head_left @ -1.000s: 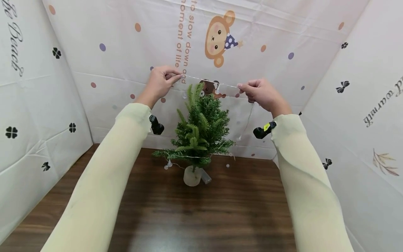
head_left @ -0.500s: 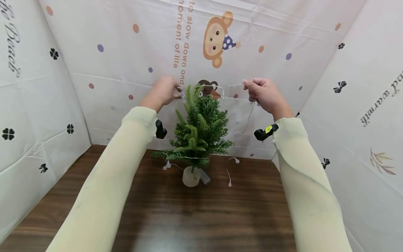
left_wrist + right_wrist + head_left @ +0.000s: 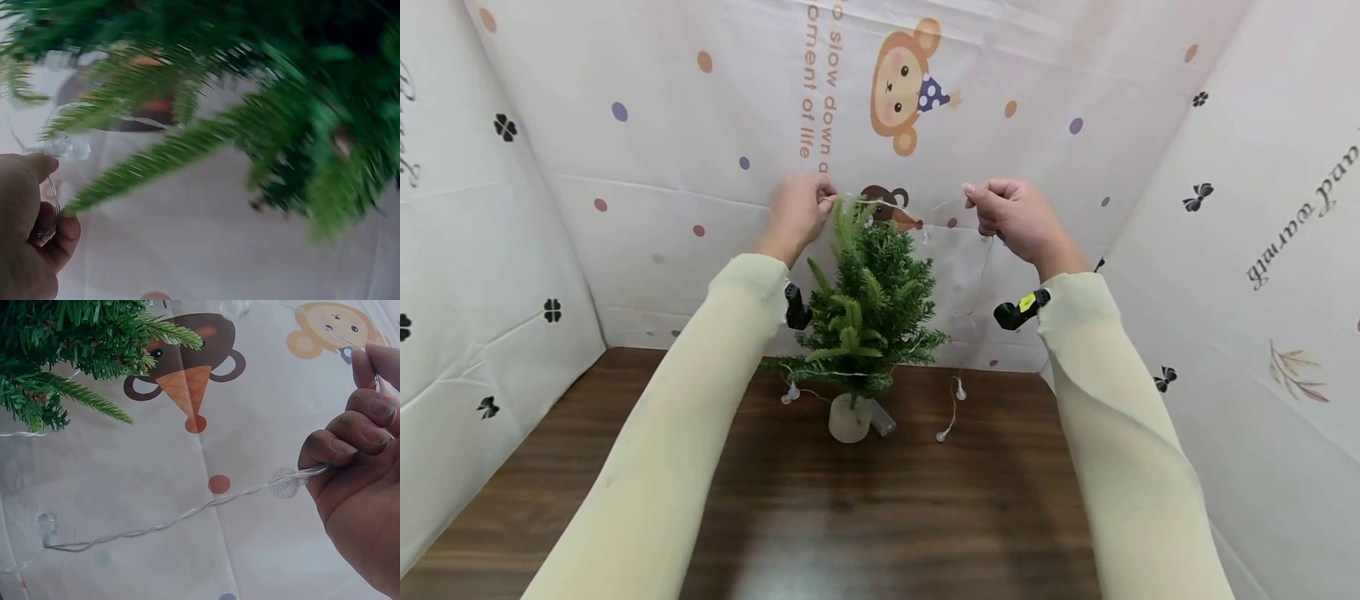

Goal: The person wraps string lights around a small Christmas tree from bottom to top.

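A small artificial Christmas tree point(image 3: 883, 292) stands on a pale round base point(image 3: 850, 419). My left hand point(image 3: 799, 212) is at the left of its top and pinches the wire of a clear string of lights. A clear bulb point(image 3: 76, 149) lies just past its fingertips in the left wrist view. To the right of the treetop, my right hand point(image 3: 1015, 223) grips the same light string point(image 3: 147, 532) between thumb and curled fingers. From that hand the wire hangs down, with a round bulb point(image 3: 286, 484) close to the fingers. More wire crosses the lower branches.
A clear box point(image 3: 882, 419) lies behind the base on the wooden table point(image 3: 850, 517). Loose bulbs point(image 3: 942, 436) of the string lie to the right of the tree. Printed cloth walls point(image 3: 670, 150) enclose the back and both sides.
My left hand has moved right and slightly down, up against the treetop. The wire between the hands has gone slack behind the tip. Bulbs at the right now lie farther forward on the table.
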`<state>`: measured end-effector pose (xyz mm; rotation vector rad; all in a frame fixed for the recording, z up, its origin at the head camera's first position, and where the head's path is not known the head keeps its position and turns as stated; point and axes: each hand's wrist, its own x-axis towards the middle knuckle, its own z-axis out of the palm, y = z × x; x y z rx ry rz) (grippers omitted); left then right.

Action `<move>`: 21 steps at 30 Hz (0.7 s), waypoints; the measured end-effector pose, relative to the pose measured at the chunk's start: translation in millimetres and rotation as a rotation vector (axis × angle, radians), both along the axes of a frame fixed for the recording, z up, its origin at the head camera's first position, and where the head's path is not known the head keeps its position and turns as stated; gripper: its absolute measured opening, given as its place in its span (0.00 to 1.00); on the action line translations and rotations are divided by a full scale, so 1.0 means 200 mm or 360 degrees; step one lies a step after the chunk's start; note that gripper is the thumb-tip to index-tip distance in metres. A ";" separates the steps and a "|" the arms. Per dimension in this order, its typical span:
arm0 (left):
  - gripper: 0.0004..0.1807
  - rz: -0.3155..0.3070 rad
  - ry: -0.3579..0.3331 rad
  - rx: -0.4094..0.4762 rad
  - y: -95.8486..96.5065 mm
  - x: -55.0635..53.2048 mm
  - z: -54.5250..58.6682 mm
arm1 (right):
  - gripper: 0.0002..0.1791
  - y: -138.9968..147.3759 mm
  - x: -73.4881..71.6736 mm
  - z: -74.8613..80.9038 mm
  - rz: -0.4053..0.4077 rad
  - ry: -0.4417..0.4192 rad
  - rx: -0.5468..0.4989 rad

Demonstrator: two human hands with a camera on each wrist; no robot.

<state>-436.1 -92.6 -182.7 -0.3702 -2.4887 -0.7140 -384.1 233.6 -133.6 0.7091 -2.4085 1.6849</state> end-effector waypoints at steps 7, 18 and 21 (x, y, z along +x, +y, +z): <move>0.12 0.0056 0.0026 -0.0243 -0.07 0.00 -0.05 | 0.15 -0.04 -0.02 0.01 0.0113 0.0009 -0.0180; 0.13 -0.0215 -0.0137 0.0356 -0.20 0.06 -0.12 | 0.12 -0.07 0.00 0.00 0.0378 -0.0012 -0.0483; 0.14 -0.0248 -0.0157 0.0535 -0.22 0.08 -0.11 | 0.11 -0.13 0.00 0.03 0.0372 0.0012 -0.0546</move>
